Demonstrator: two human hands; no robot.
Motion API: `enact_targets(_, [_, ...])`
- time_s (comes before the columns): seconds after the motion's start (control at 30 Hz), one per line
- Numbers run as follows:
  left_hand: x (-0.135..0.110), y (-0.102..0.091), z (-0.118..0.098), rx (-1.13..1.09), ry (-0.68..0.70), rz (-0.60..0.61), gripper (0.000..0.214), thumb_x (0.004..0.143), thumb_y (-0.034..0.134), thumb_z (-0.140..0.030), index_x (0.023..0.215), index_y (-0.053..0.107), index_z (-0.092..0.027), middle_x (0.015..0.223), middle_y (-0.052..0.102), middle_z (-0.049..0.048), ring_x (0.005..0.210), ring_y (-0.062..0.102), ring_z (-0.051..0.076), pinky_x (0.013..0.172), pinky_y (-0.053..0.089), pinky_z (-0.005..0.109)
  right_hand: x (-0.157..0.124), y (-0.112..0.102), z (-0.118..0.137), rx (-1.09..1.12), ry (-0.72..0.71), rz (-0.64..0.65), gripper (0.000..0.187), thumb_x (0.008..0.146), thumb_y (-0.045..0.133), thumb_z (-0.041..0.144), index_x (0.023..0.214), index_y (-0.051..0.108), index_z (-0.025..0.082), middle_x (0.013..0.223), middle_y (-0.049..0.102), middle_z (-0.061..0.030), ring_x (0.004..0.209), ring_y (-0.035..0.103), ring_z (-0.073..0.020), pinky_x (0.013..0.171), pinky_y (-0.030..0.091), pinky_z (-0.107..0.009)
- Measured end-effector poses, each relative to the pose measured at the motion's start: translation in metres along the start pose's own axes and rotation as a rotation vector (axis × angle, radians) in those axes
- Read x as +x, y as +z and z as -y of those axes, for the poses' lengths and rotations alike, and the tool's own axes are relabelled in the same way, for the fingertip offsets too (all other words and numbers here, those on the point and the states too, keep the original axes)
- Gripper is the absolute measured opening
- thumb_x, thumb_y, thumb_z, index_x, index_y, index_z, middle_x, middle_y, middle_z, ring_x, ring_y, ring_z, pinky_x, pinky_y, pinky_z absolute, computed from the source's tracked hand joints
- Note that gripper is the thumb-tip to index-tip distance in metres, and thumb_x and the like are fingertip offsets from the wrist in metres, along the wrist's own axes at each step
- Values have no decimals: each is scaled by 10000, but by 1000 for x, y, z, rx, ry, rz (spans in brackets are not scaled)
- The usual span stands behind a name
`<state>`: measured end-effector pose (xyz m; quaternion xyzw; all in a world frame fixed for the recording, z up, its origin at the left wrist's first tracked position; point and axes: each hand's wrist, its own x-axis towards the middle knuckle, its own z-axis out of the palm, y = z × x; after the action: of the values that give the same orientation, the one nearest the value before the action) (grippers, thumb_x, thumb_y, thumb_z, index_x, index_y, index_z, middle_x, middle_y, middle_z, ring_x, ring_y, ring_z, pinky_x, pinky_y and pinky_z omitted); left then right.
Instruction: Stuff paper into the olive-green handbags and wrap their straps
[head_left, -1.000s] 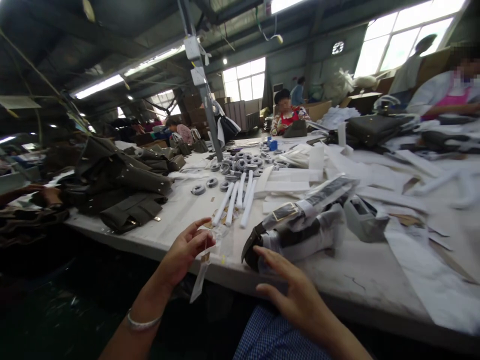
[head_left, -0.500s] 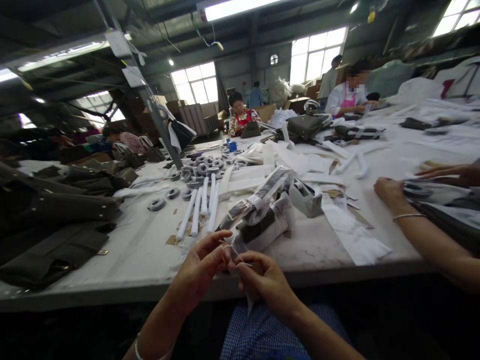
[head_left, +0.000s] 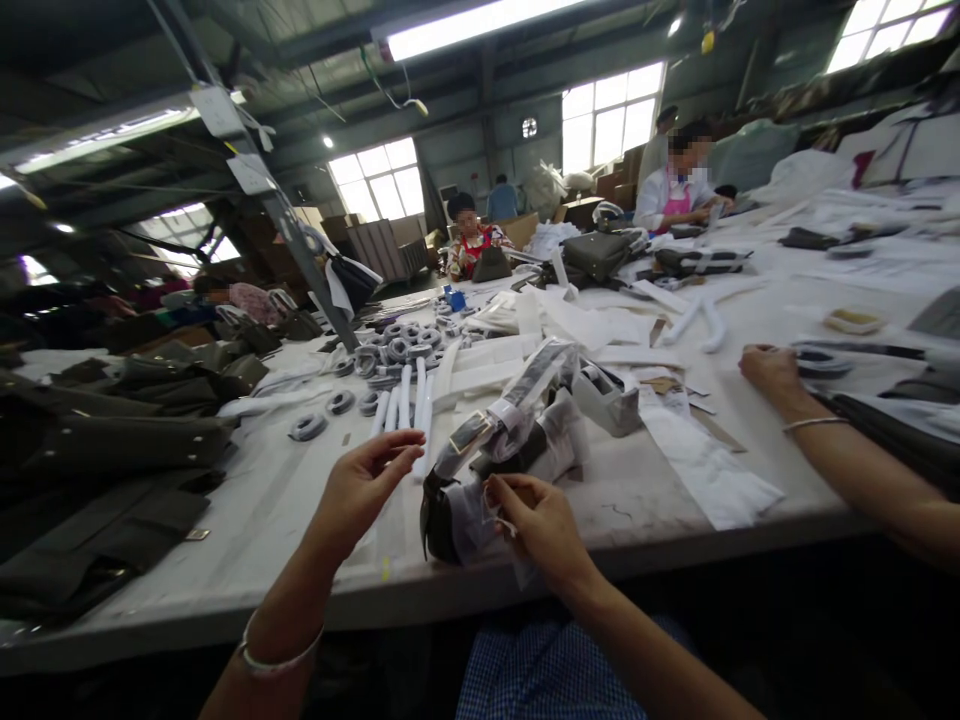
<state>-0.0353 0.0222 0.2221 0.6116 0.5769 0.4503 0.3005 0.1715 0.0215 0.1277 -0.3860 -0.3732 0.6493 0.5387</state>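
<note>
A dark olive handbag [head_left: 441, 520], partly covered in white wrapping, lies at the table's front edge. Its strap [head_left: 536, 378] is wrapped in clear film, and a gold-coloured buckle [head_left: 471, 430] shows on it. My right hand [head_left: 541, 525] is at the near side of the bag, thumb and fingers pinched on a thin white string [head_left: 504, 522]. To the left of the bag, my left hand [head_left: 364, 490] is raised over the table with its fingers apart and nothing in it. What hangs below the right fingers is partly hidden.
White tubes [head_left: 405, 395] and grey wrapped coils [head_left: 397, 345] lie beyond my left hand. A tape dispenser [head_left: 606, 398] stands behind the bag. Dark bags [head_left: 112, 450] are piled at left. A co-worker's hand [head_left: 772, 375] rests at right.
My hands have parted: the left has let go and moved left and up, while the right keeps the string and has shifted right. More of the bag's near end shows.
</note>
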Motion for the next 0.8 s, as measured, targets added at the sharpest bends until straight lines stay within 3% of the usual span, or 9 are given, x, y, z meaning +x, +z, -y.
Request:
enact_targets(0.07, [14, 2, 4, 10, -23, 177, 396, 779, 731, -474, 1049, 731, -184, 997, 741, 86, 911, 667, 241, 786, 508, 306, 4, 7, -1, 20, -26, -18, 464, 701, 792, 546, 889, 750, 123, 785, 720, -81, 592, 617, -139, 499, 507, -226])
enact_targets(0.17, [31, 7, 8, -10, -82, 438, 367, 785, 713, -482, 973, 757, -170, 884, 735, 64, 818, 636, 212, 734, 471, 275, 7, 18, -3, 51, -32, -43, 473, 708, 781, 559, 904, 747, 130, 785, 722, -81, 536, 595, -130, 396, 407, -194])
enact_targets(0.27, [43, 12, 9, 19, -125, 562, 360, 770, 709, -500, 800, 760, -145, 710, 671, 19, 660, 537, 147, 618, 385, 230, 12, 26, -6, 90, -56, -65, 460, 700, 787, 563, 855, 740, 132, 725, 700, -56, 464, 541, -102, 364, 352, -189])
enact_targets(0.4, [55, 15, 13, 45, -176, 659, 357, 731, 740, -483, 732, 753, -126, 591, 595, -9, 559, 437, 108, 542, 294, 219, 19, 32, -7, 140, -104, -73, 460, 700, 783, 572, 788, 726, 123, 549, 594, 11, 401, 448, -71, 421, 434, -224])
enact_targets(0.6, [59, 23, 22, 14, -269, 733, 268, 659, 804, -384, 695, 756, -123, 607, 649, 18, 612, 548, 155, 624, 404, 248, 22, 36, -8, 70, -162, -53, 427, 749, 746, 553, 790, 730, 128, 684, 685, -40, 527, 567, -121, 492, 480, -237])
enact_targets(0.8, [49, 26, 25, -146, -335, 656, 298, 664, 813, -391, 751, 742, -115, 660, 677, 40, 645, 589, 172, 654, 448, 270, 17, 25, -5, -102, -262, 16, 467, 831, 690, 505, 1110, 699, 131, 805, 742, -78, 626, 678, -187, 629, 555, -303])
